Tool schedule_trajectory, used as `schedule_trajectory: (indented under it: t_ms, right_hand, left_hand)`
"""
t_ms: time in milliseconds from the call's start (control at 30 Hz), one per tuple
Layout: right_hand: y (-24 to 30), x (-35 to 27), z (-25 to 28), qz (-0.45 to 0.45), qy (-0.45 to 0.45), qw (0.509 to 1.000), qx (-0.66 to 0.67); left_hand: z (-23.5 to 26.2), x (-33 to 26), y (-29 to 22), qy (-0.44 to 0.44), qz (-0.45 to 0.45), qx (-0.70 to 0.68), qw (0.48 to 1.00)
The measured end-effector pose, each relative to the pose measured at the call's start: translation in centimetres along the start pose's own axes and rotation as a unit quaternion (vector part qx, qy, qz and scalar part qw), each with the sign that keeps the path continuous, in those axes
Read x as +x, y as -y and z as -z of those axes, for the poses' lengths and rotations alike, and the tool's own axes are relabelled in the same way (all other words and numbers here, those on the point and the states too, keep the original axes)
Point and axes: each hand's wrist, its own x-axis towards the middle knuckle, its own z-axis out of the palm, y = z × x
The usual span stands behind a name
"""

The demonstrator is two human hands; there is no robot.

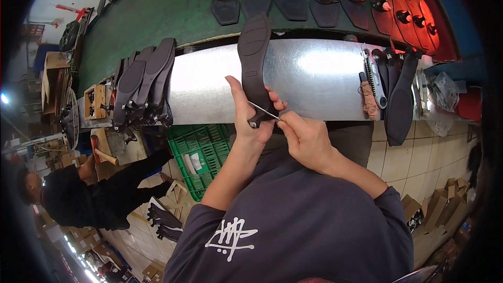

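My left hand (247, 120) is closed around the toe end of a dark sandal (254, 55). The sandal's sole faces up and its far end points away from me, over the metal bench strip (204, 73). Held in the fingers of my right hand (309, 140) is a thin metal tool (263, 109). The tool lies slantwise across the near end of the sandal, its other end by my left thumb. Its exact kind is hard to make out. A small shiny bit shows at the sandal's near edge, beside my left palm.
Stacked dark sandals (144, 81) lie left on the bench. On the right are a box cutter (378, 78), a tool with a wrapped handle (368, 99) and more sandals (402, 99). A row of sandals (291, 0) lines the green belt (173, 5). Below stands a green crate (201, 178); a person (84, 194) is at left.
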Motion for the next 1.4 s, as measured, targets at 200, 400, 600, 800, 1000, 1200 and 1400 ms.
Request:
schedule_trajectory:
  t_ms: [200,400,600,800,1000,1200,1400]
  right_hand:
    - [0.5,-0.1,0.4,0.009,0.041,0.999,0.024]
    - [1.9,-0.9,-0.7,0.094,0.092,0.99,0.056]
    - [1.4,1.0,1.3,0.002,0.046,0.997,0.068]
    - [1.1,1.0,2.0,-0.05,0.067,0.993,0.079]
    - [-0.2,1.7,3.2,-0.069,0.028,0.994,0.078]
    - [-3.2,2.3,3.9,-0.114,0.008,0.99,0.086]
    - [-3.9,1.6,5.9,-0.094,-0.026,0.995,0.03]
  left_hand:
    - [0.9,0.8,0.2,0.023,0.032,0.046,0.998]
    - [1.0,1.8,-0.6,-0.016,0.013,0.051,0.998]
    - [2.9,1.0,-7.8,0.007,-0.108,0.156,0.982]
    - [10.0,-1.6,-23.2,-0.131,-0.227,0.362,0.894]
    - [12.3,-6.3,-35.2,-0.346,-0.387,0.654,0.551]
    - [15.7,0.3,-28.2,-0.264,-0.427,0.784,0.365]
    - [14.0,2.4,-28.8,-0.285,-0.322,0.799,0.42]
